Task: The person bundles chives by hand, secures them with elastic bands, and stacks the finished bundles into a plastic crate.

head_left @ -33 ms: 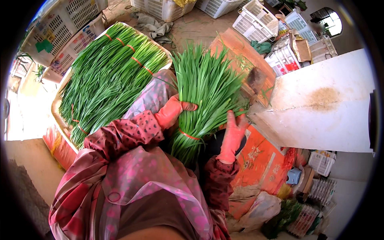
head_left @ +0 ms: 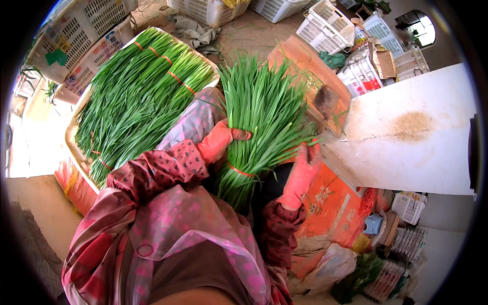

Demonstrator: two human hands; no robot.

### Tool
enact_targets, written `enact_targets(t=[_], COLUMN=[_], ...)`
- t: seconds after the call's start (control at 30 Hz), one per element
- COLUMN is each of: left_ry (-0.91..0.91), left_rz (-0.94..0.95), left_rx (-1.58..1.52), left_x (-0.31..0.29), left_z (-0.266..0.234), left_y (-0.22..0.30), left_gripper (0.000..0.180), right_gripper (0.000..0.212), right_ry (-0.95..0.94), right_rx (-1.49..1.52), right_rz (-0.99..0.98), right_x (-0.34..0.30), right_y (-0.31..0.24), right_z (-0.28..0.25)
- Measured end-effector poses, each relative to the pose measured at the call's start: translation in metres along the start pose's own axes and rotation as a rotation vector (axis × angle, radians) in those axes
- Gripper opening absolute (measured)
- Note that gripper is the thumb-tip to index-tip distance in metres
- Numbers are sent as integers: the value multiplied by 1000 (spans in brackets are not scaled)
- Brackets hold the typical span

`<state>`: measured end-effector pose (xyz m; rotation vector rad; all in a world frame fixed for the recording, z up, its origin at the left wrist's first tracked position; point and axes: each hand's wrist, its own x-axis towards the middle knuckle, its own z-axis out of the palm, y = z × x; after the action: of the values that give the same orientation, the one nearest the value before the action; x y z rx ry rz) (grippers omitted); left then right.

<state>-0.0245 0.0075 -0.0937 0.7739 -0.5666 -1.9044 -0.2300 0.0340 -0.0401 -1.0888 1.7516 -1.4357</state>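
A bundle of garlic chives stands on my lap, tied near its base with a red band. My left hand, in a pink-red glove, is closed around the bundle's left side, thumb across the leaves above the band. At the bundle's right edge, my gloved right hand has its fingertips closed at a few outward-leaning leaves; motion slightly blurs it. To my left, a pale crate holds several banded bunches of chives lying side by side.
Stacked white crates stand at the far left, others along the back. A wooden board lies beyond the bundle. A white panel juts in from the right, near orange sheeting. A grey cloth lies on the floor.
My right hand has shifted slightly right, away from the bundle, and the outer leaves lean out with it. My left hand stays in place.
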Motion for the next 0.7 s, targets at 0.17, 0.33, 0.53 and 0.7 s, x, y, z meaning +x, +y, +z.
enact_targets(t=[0.17,0.33,0.53,0.7], left_ry=[31,14,-29,-24], left_rz=[47,49,33,22], left_rx=[110,157,179,209], left_x=[-2,0,2,4], left_z=[-6,7,-2,-11], left_y=[-1,-3,-5,-6], left_gripper=[40,42,47,46], right_gripper=[24,31,30,30], right_ry=[-415,-383,-316,-308], right_rx=[-121,-774,-789,-780], right_rz=[-300,-226,-451,-302], right_x=[-46,-18,-10,-10], right_y=[-32,-19,19,20], right_z=[34,50,52,59])
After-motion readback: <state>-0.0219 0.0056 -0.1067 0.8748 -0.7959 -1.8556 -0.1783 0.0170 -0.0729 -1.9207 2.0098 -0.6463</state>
